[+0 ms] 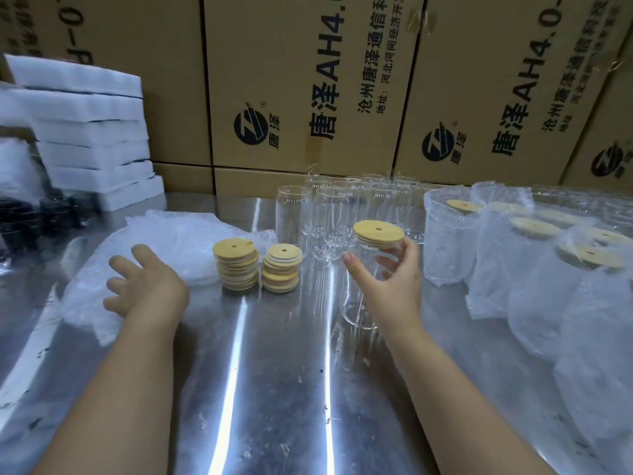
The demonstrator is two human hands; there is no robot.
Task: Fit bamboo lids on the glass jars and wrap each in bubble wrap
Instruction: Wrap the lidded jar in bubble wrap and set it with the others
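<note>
My right hand grips a clear glass jar around its upper body; a bamboo lid with a centre hole sits on its mouth. My left hand lies with spread fingers on a pile of bubble wrap sheets at the left of the metal table. Two stacks of bamboo lids stand between my hands. Behind them stands a group of bare glass jars. Several lidded jars in bubble wrap stand at the right.
Cardboard boxes with printed text form a wall behind the table. White foam trays are stacked at the back left, with dark objects beside them. More wrapped jars fill the right edge.
</note>
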